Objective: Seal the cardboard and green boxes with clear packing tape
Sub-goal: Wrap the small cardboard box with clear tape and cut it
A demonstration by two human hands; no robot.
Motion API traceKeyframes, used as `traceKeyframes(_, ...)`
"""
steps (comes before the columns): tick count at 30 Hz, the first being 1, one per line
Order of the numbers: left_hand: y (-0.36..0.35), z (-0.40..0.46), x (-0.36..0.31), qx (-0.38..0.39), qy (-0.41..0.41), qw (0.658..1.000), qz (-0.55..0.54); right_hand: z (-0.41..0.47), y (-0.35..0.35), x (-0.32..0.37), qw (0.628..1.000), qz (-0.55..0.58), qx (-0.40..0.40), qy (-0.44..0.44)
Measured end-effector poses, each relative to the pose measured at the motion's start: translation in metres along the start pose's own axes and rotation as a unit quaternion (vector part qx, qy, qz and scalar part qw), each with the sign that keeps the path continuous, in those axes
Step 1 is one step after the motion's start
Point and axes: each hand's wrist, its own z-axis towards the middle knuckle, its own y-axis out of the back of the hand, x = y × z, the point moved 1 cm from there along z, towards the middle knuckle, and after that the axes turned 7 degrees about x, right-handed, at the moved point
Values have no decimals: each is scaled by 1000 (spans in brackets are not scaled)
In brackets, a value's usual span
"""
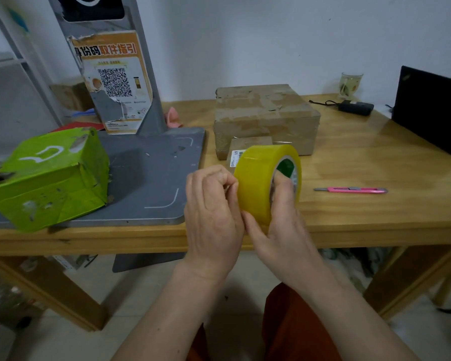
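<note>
Tape roll (264,178) is gripped by right hand (281,230), fingers through core; left hand (212,212) fingertips pinched at its surface. Green box (47,178) left, cardboard box (266,118) far.

The tape roll (263,178) hides the middle of the small parcel (248,144) at frame centre, and its label print is too small to read. The black screen (432,108) is cut off at the right edge, the green box (47,178) at the left.

Your head camera looked forward and down from just above your seat, close over your hands at the near edge of the table (349,162), its wide lens reaching the back wall (271,35).
</note>
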Motion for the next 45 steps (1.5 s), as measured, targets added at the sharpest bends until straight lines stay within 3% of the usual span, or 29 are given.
traceKeyframes(6, -2, -1, -10, -6, 5, 998, -60, 2, 0, 4, 994, -76, -69, 30)
traceKeyframes(13, -3, -4, -16, 36, 64, 987, -140, 5, 0, 0, 999, -26, -40, -11)
traceKeyframes(18, 2, -3, -18, 54, 125, 958, -254, 4, -4, -2, 999, -22, -34, -34)
traceKeyframes(27, 7, 5, -11, 22, 75, 995, -63, 2, -4, 3, 995, -60, -83, -15)
traceKeyframes(32, 7, 5, -15, 22, 61, 994, -89, 6, 2, 7, 995, -71, -64, -12)
traceKeyframes(37, 5, -3, -18, 52, 47, 990, -122, 12, 13, -4, 996, -35, -7, -78)
traceKeyframes(45, 6, 1, -14, 73, 85, 976, -188, 10, 13, -2, 993, 42, 17, -107)
